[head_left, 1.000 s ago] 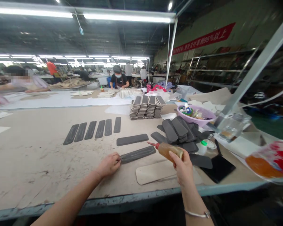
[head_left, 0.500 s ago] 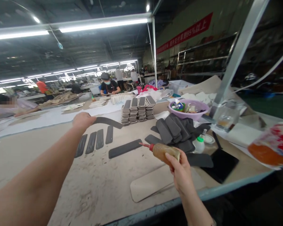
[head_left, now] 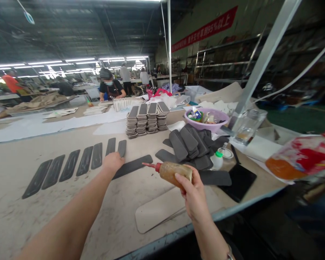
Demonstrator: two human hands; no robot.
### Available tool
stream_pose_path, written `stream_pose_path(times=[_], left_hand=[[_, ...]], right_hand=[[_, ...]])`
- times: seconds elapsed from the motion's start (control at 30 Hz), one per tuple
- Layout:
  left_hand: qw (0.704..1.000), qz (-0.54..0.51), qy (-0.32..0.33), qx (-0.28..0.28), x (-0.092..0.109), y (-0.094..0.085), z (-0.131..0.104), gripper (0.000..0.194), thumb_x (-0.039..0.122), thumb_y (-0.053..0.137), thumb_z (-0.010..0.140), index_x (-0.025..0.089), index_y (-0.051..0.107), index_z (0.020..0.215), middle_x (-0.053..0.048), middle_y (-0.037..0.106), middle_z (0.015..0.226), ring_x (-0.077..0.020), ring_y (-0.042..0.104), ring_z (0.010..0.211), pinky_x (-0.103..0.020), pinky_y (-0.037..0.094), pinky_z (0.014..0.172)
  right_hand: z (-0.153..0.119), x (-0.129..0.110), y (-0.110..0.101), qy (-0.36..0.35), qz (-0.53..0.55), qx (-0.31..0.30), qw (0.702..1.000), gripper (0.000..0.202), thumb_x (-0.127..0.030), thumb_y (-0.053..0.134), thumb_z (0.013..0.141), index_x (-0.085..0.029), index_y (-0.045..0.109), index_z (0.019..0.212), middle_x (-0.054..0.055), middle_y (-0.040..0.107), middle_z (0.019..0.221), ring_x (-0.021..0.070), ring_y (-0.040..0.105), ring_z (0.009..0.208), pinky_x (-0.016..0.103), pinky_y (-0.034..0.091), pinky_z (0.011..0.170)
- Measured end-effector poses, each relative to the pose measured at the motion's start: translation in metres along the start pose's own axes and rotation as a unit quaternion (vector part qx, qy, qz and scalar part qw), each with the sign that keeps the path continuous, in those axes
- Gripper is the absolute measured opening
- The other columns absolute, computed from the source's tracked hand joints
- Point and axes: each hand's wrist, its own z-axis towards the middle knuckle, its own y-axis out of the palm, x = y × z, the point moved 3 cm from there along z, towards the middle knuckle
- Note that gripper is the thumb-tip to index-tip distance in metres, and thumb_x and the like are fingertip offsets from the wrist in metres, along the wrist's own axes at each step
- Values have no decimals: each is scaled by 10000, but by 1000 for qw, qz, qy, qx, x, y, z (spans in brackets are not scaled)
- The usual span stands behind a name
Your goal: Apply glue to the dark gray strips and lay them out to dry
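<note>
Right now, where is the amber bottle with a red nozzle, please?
In the head view, the amber bottle is in the right hand, a little right of centre, with pale panels below it.

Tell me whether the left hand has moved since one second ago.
Yes: the left hand has moved forward and is now closer to the stacked pads.

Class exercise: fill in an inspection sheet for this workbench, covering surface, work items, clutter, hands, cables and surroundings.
Surface: tan tabletop, dark smudges.
Work items: red-tipped bottle; row of dark strips; loose dark pile; neat stacks behind.
Clutter: purple basin, glass jar, green-capped container.
Hands: right hand grips the bottle; left hand is at the row's right end, grip unclear.
Cables: white cord at right.
Surroundings: people, red banner, metal shelves.
</note>
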Motion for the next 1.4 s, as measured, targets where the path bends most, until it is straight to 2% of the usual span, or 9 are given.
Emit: stream_pose_path(times=[0.17, 0.33, 0.5, 0.57, 0.63, 0.83, 0.97, 1.2, 1.4], left_hand=[[1000, -8, 15, -3, 4, 14, 20, 332, 280, 455, 746, 99, 672, 921, -206, 682, 927, -310, 640, 892, -343, 472, 709], [997, -28, 69, -16, 2, 21, 22, 378, 375, 426, 806, 157, 670, 995, -125, 686, 1013, -257, 622, 958, -299, 454, 789], [965, -39, 248, -76, -10, 30, -3, 408, 473, 464, 779, 198, 697, 970, -74, 673, 1039, -204, 608, 943, -256, 440, 832], [947, -45, 305, -94, -12, 31, -14, 373, 437, 497, 760, 196, 704, 956, -77, 664, 1060, -205, 592, 978, -262, 428, 870], [937, -41, 331, -104, -11, 30, -22, 307, 369, 507, 760, 189, 715, 895, -85, 665, 1041, -208, 583, 992, -275, 420, 890], [934, -30, 335, -117, -3, 20, -27, 237, 287, 497, 767, 200, 705, 692, -70, 685, 880, -187, 599, 902, -262, 437, 824], [943, -27, 315, -106, -3, 21, -24, 215, 274, 505, 729, 213, 704, 675, -59, 686, 864, -187, 597, 884, -266, 446, 810], [965, 14, 256, -62, 9, 27, -34, 231, 212, 473, 681, 163, 698, 675, -127, 654, 827, -247, 613, 814, -338, 458, 755], [979, 10, 201, -29, 3, 13, -43, 288, 235, 421, 721, 158, 698, 741, -122, 658, 844, -238, 619, 813, -314, 456, 731]], right_hand=[[1, 3, 4, 4, -15, 7, 1000, 482, -402, 753, 639, -257, 548, 1050, -35, 547, 771, 66, 366, 486, 175, 250, 386], [3, 4, 5, 4, -11, 8, 1000, 482, -400, 748, 639, -258, 541, 1050, -31, 559, 796, 67, 374, 491, 172, 246, 384], [4, 0, 2, -9, -12, 10, 1000, 476, -401, 743, 645, -259, 532, 1047, -33, 556, 805, 69, 374, 498, 170, 238, 385], [3, -1, 3, -10, -9, 10, 1000, 472, -399, 745, 642, -255, 534, 1039, -37, 549, 793, 67, 371, 498, 170, 236, 386], [1, 0, 5, -11, -9, 6, 1000, 473, -394, 747, 635, -250, 540, 1036, -39, 545, 780, 62, 359, 488, 171, 232, 382], [-2, 6, 6, -18, -18, 12, 1000, 500, -395, 751, 626, -255, 538, 1055, -39, 556, 790, 56, 344, 463, 174, 225, 371], [-3, 3, 4, -24, -13, 6, 1000, 498, -399, 745, 625, -245, 535, 1050, -35, 553, 790, 52, 339, 461, 173, 220, 366], [-5, 3, 6, -30, -12, 4, 999, 508, -389, 757, 620, -244, 541, 1057, -31, 549, 803, 57, 353, 492, 167, 238, 383], [-5, 2, 3, -33, -6, 2, 999, 523, -414, 757, 614, -236, 536, 1053, -28, 551, 809, 63, 375, 505, 165, 237, 385]])
